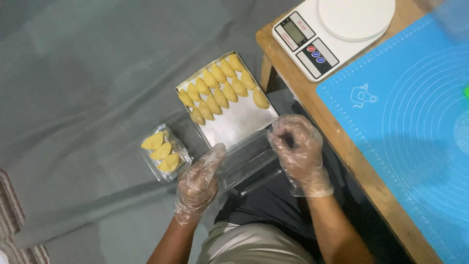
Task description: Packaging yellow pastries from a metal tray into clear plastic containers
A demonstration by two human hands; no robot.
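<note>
Dim, soft light; slight blur

Your gloved left hand [198,183] and right hand [298,154] hold an empty clear plastic container [249,166] just below the metal tray [239,124] of yellow pastries [220,90], with a filled container [163,152] beside your left hand.

a grey sheet [88,73] covers the floor – on it lie a metal tray [239,122] of yellow crescent pastries and, near the tray's lower-left corner, a clear plastic box [164,152] with three more. a striped mat [14,230] shows at the sheet's lower-left edge. to the right, a wooden table [342,146] carries a white kitchen scale [332,29] at its top-left corner and a blue baking mat [415,122] beside it.
</note>
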